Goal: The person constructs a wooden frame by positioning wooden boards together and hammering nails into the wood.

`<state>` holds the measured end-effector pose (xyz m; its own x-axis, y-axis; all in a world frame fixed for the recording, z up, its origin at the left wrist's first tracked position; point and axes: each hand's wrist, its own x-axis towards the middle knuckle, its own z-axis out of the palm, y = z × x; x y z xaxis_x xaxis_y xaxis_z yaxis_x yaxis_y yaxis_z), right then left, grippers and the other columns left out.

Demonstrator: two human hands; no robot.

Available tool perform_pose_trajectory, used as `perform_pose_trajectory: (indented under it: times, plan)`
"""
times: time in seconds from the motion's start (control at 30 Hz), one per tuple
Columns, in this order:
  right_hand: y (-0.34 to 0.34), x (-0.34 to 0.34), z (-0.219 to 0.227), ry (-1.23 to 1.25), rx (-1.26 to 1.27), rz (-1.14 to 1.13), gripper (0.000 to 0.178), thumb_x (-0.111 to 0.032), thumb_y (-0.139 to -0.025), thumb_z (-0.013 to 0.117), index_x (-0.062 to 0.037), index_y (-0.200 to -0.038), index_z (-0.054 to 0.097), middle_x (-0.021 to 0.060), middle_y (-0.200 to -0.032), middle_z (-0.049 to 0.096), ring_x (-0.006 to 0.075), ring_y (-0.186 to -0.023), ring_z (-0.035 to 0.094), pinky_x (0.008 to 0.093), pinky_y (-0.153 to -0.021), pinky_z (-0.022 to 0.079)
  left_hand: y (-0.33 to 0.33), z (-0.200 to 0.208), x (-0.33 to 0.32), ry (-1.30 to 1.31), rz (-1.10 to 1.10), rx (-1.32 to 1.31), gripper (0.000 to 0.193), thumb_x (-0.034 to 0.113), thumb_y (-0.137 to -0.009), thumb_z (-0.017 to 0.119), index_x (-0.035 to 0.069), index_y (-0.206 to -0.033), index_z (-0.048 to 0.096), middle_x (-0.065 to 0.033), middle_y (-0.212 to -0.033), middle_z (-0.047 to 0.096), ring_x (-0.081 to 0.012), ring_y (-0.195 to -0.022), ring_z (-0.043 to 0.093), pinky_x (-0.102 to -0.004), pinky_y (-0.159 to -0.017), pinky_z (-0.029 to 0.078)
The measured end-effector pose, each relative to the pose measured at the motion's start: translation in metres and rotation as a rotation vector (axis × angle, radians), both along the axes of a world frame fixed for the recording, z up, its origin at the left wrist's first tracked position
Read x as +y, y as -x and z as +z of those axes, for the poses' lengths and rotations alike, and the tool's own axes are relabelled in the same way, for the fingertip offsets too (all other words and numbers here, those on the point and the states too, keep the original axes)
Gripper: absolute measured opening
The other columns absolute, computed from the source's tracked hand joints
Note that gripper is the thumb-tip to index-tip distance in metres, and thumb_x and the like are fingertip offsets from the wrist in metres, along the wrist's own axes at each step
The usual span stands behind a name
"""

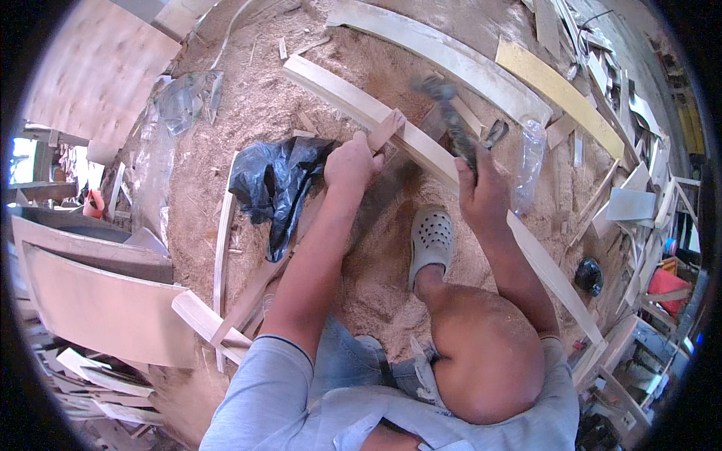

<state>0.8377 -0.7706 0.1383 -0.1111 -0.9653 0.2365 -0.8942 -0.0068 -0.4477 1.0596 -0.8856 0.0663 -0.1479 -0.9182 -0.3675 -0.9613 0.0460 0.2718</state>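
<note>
My left hand (352, 161) is closed round a short wooden block (386, 130). The block lies across the near edge of a long pale timber (338, 90), which runs slantwise from upper left to lower right. In my right hand (483, 192) is a dark hammer (454, 124), its head smeared by motion just beyond the timber. My right fingers wrap round its handle. Beneath the timber, a darker board (383, 199) extends back toward me. A crumpled black plastic bag (274, 180) lies left of my left hand.
Sawdust (248, 83) covers the ground. A clear plastic bottle (530, 165) lies right of my right hand. Past the timber are a long white board (444, 56) and a yellowish board (560, 94). Scrap wood is heaped at right. My grey clog (432, 240) stands below the timber.
</note>
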Motion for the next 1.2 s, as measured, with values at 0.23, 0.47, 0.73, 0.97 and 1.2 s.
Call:
perform_pose_trajectory:
  times: [0.23,0.47,0.73,0.97,1.2]
  plan:
    - [0.014,0.0,-0.05,-0.179,0.034,0.016,0.034,-0.029,-0.109,0.061,-0.0017,-0.128,0.063,0.0265,-0.091,0.071,0.0467,-0.084,0.072,0.0542,-0.07,0.055,0.008,0.0,-0.001,0.015,0.005,0.019,0.048,0.051,-0.095,0.072,0.007,-0.112,0.064,-0.0201,-0.101,0.079,-0.0386,-0.096,0.078,-0.0502,-0.087,0.062]
    - [-0.003,0.001,0.028,0.236,-0.361,-0.064,0.033,-0.025,-0.109,0.057,-0.0003,-0.13,0.059,0.028,-0.094,0.072,0.0472,-0.084,0.073,0.0543,-0.071,0.056,0.003,0.002,-0.004,0.023,-0.017,0.018,0.047,0.048,-0.093,0.074,0.006,-0.112,0.064,-0.02,-0.1,0.079,-0.0386,-0.097,0.078,-0.0489,-0.086,0.063]
    - [-0.003,-0.01,0.023,-0.017,-0.205,-0.053,0.03,-0.027,-0.106,0.063,-0.0039,-0.125,0.059,0.0271,-0.098,0.072,0.0485,-0.083,0.073,0.0577,-0.07,0.056,0.002,0.0,-0.009,0.022,-0.019,0.004,0.047,0.049,-0.095,0.071,0.007,-0.115,0.064,-0.0221,-0.105,0.079,-0.0392,-0.101,0.078,-0.05,-0.089,0.062]
    - [0.013,-0.015,-0.006,-0.136,0.066,0.002,0.032,-0.031,-0.108,0.061,-0.0032,-0.123,0.06,0.0258,-0.09,0.072,0.0478,-0.083,0.073,0.0582,-0.07,0.056,0.006,0.003,-0.001,0.022,0.004,0.011,0.045,0.046,-0.095,0.073,0.006,-0.113,0.064,-0.0214,-0.103,0.079,-0.0385,-0.101,0.077,-0.0496,-0.09,0.061]
    - [-0.005,-0.011,0.033,0.152,-0.333,-0.056,0.035,-0.029,-0.106,0.064,-0.0007,-0.127,0.059,0.0248,-0.09,0.072,0.048,-0.083,0.073,0.0557,-0.068,0.056,0.001,0.009,-0.004,-0.023,0.046,0.032,0.048,0.045,-0.09,0.077,0.006,-0.115,0.064,-0.0231,-0.108,0.077,-0.0402,-0.104,0.076,-0.052,-0.091,0.061]
